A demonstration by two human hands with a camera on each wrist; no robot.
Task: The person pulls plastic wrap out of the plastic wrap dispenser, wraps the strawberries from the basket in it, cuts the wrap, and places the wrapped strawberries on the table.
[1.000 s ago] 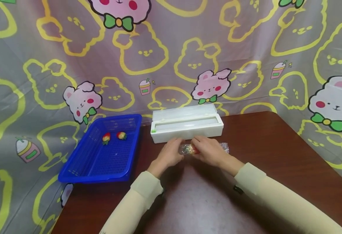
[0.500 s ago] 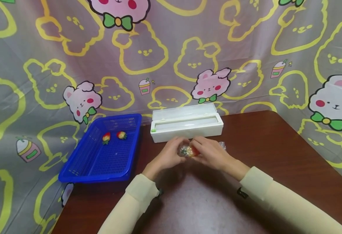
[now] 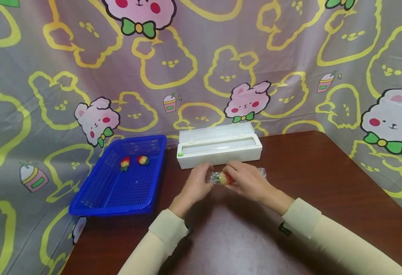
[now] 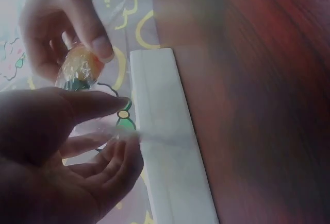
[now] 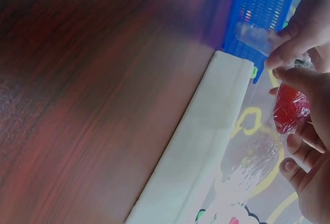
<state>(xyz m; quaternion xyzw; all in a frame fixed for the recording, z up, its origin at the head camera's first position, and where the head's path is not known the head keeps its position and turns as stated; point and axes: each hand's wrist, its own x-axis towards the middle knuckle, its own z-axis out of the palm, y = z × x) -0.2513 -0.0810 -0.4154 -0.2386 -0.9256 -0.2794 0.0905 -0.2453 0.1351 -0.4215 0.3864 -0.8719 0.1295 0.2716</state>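
Strawberry (image 3: 226, 178): red at tip, yellowish near crown, green leaves; on its side, leaves toward the left hand (image 3: 197, 182), tip toward the right hand (image 3: 248, 180), which grips it. Film (image 3: 263, 171): clear, crinkled, wrapped round fruit, loose length past tip; leaf-end portion pinched by left hand. Position: over desk (image 3: 325, 183), toward far edge, well in from right edge.

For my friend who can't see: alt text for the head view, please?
A person's right hand grips a strawberry in clear film pinched by their left hand. On the brown table stand an open white box and, left, a blue basket with two more strawberries.
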